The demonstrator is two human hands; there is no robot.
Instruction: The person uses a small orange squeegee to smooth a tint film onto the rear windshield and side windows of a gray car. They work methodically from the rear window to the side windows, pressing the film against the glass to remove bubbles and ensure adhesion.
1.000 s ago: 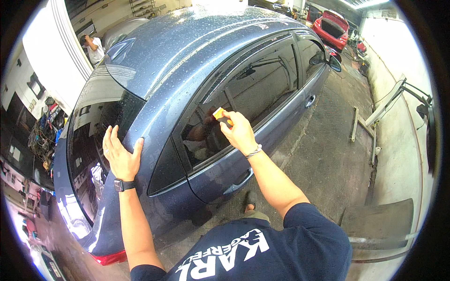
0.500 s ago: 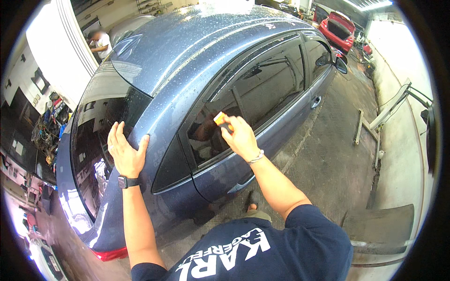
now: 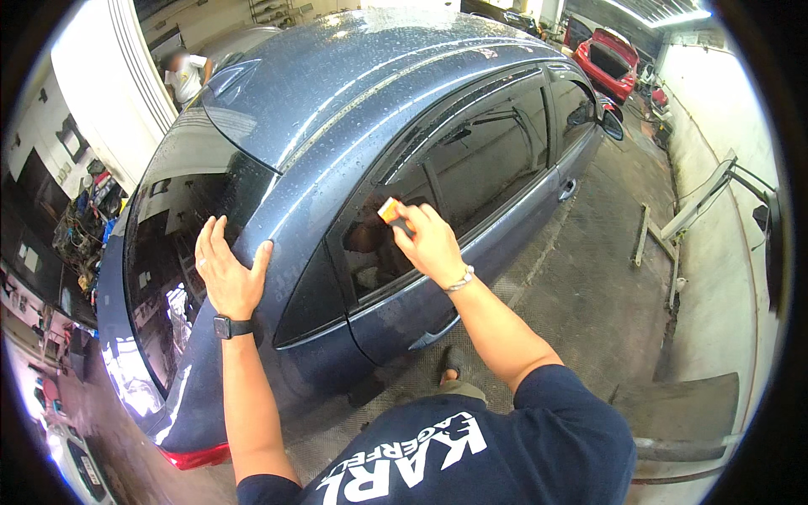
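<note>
A dark blue car (image 3: 320, 147), beaded with water, fills the middle of the view. My left hand (image 3: 231, 273) is spread on its rear pillar, fingers reaching over the edge of the dark rear window (image 3: 181, 189). Nothing is in that hand. My right hand (image 3: 429, 244) is closed around a small scraper (image 3: 388, 210) with an orange head and a dark grip. The scraper is at the tinted rear side window (image 3: 374, 269), near the window's back end. Whether its edge touches the glass I cannot tell.
Along the right wall (image 3: 707, 109) stands a metal frame (image 3: 661, 236), with a dark panel (image 3: 682, 412) nearer me. A red car (image 3: 608, 63) with its boot raised is at the far right. Beyond the blue car's rear, a person (image 3: 185, 77) in white stands at the far left.
The scraper has shifted slightly to the left and up in my right hand's grip. My left hand has stayed on the rear pillar. The person at the far left has changed posture.
</note>
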